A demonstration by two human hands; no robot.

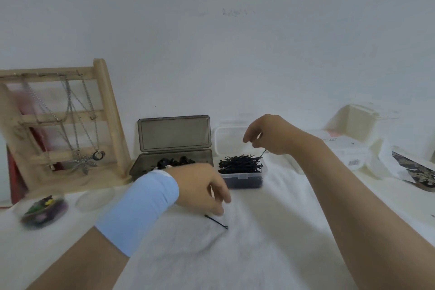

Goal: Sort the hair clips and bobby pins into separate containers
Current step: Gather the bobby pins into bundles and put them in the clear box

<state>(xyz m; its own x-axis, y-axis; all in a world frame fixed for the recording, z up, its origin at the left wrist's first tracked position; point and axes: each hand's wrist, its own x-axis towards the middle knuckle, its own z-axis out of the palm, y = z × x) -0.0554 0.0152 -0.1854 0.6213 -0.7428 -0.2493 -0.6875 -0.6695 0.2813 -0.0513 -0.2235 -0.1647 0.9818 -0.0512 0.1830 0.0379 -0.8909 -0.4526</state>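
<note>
Lying on the white cloth [247, 254], one black bobby pin [216, 221] sits just near of the left hand [202, 187], long axis running far-left to near-right, thin wire shape. Left hand hovers right above it, fingers curled down and narrow, holding nothing; contact unclear from blur. Blue band [138, 209] wraps that wrist. Farther right, the right hand [270, 135] pinches a second pin [263, 153] at its top end, pin hanging steeply, lower tip at the pile [240, 163] of black pins heaped in the clear box [242, 180]. Left of it, a smoky plastic case [173, 160], lid up, holds dark clips [175, 162]. Far left: wooden rack [103, 110] with metal chains; a round dish [43, 212] nearer.
</note>
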